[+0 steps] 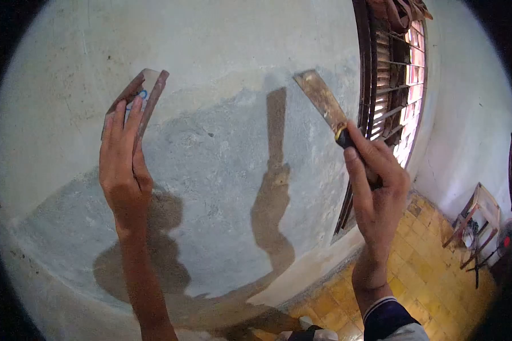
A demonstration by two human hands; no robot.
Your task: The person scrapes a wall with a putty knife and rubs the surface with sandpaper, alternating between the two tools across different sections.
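My left hand [122,165] is raised before the wall, its fingers pressed on a folded brown sheet [152,105] that looks like sandpaper. A pale inner face with blue print shows between the folds. In my right hand [378,176] is a putty knife [322,98], gripped by its dark handle, with the stained metal blade tilted up and to the left. Behind both hands is the wall [216,165], which has a large rough grey patch below lighter paint. Shadows of my hands and the blade fall on that patch, and the blade appears apart from the wall.
A barred, louvred window [389,85] with a dark frame stands close to the right of my right hand. Yellow floor tiles [404,256] lie below. A small wooden stand [478,216] is by the far wall. My feet show at the bottom edge.
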